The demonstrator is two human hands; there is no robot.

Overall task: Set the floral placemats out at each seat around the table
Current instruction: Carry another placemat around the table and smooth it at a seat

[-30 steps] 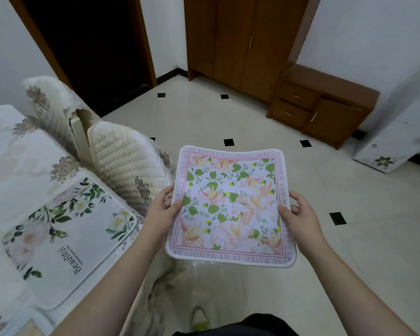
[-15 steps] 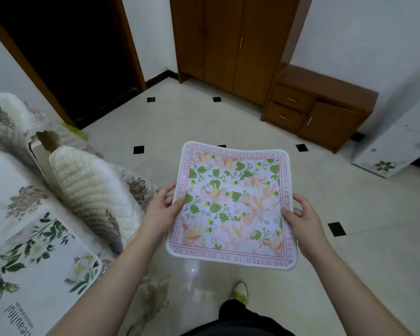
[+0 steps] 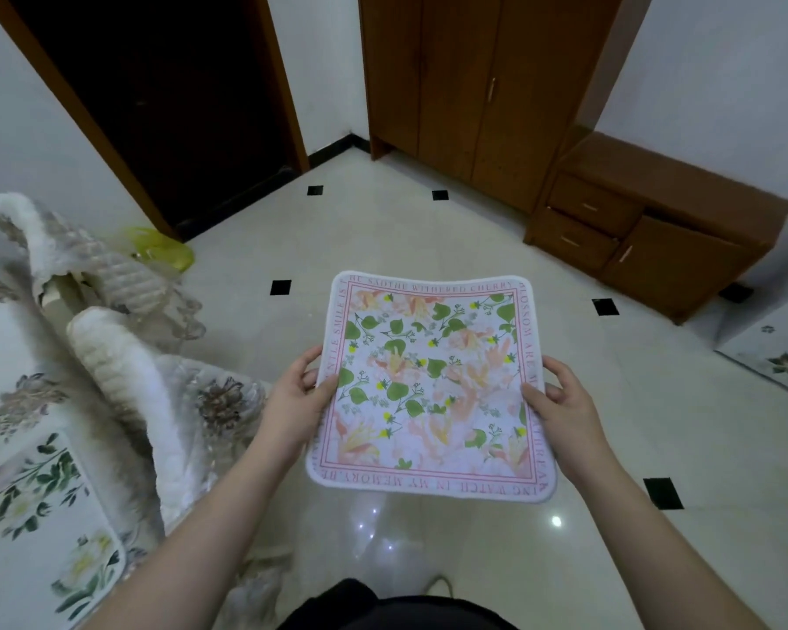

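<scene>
I have the pink-bordered floral placemat (image 3: 431,388) out in front of me over the tiled floor (image 3: 383,229), well right of the table (image 3: 14,384), with my left hand (image 3: 299,397) pinching its left edge and my right hand (image 3: 565,409) pinching its right edge, thumbs on top and fingers curled under. It is held roughly flat, the far edge bowing up a little. A second mat with green leaves (image 3: 33,534) already lies on the near left part of the table, just beside the covered chair (image 3: 124,370), so I judge this one is meant for another seat. To do this well I would keep both pinches at mid-edge so the mat stays taut, carry it level around the chair backs, then lower the near edge first and square it to the table edge before letting go. The risk I see is the mat sagging in the middle or snagging on the chair cover's lace. Compared with a second ago, the table and the laid mat have slid further left and lower in my view, a yellow object (image 3: 164,247) by the dark doorway (image 3: 164,97) has come into sight, and my grip has not changed.
</scene>
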